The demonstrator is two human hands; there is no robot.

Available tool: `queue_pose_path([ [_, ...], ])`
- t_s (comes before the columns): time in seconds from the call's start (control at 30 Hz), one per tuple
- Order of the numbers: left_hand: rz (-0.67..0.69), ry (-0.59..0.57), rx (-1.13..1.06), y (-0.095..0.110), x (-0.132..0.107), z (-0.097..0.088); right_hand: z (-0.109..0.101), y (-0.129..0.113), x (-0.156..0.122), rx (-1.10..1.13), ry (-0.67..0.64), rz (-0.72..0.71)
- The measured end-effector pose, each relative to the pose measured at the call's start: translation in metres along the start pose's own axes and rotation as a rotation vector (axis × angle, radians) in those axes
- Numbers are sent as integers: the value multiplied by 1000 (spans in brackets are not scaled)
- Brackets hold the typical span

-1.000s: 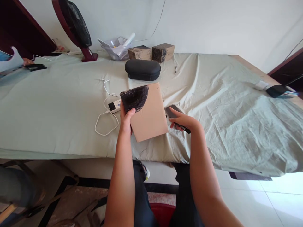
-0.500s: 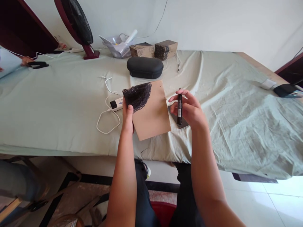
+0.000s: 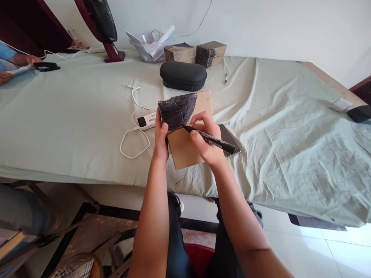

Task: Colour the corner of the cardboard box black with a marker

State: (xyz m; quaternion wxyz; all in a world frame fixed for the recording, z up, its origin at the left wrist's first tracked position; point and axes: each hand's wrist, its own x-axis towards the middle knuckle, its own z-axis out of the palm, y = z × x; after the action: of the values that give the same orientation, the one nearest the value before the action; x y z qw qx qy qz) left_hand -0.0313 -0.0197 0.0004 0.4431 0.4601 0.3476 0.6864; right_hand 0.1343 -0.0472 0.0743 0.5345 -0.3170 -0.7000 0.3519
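Note:
My left hand (image 3: 161, 137) grips the left edge of a brown cardboard box (image 3: 182, 148), its thumb on the front face. Black scribbled ink (image 3: 179, 110) covers the upper left of that face. Between the fingers and thumb of my right hand (image 3: 207, 141) is a black marker (image 3: 214, 141). Its tip meets the cardboard at the lower edge of the inked patch, while its rear end points down to the right. A dark phone (image 3: 228, 139) lies on the cloth behind my right hand, partly hidden.
A black hard case (image 3: 183, 76) sits beyond the box. Behind it stand two scribbled cardboard boxes (image 3: 211, 54) and a plastic basket (image 3: 149, 50). To the left lie a white power bank (image 3: 147, 121) and cable (image 3: 121, 144). Another person's hand (image 3: 30, 60) shows at far left.
My right hand has moved left onto the box, and the marker has swung from upright to slanted with its tip at the ink. My left hand keeps its hold.

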Motion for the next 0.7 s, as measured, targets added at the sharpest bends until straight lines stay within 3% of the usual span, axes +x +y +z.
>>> queue_pose_path([
  [0.27, -5, -191, 4, -4, -4, -17, -1, 5, -1, -62, 73, 21],
  [0.53, 3, -131, -2, 1, -5, -14, 7, 2, 0, -145, 168, -46],
  [0.7, 9, -91, 22, -3, -4, -14, 18, -2, -3, -157, 68, -75],
])
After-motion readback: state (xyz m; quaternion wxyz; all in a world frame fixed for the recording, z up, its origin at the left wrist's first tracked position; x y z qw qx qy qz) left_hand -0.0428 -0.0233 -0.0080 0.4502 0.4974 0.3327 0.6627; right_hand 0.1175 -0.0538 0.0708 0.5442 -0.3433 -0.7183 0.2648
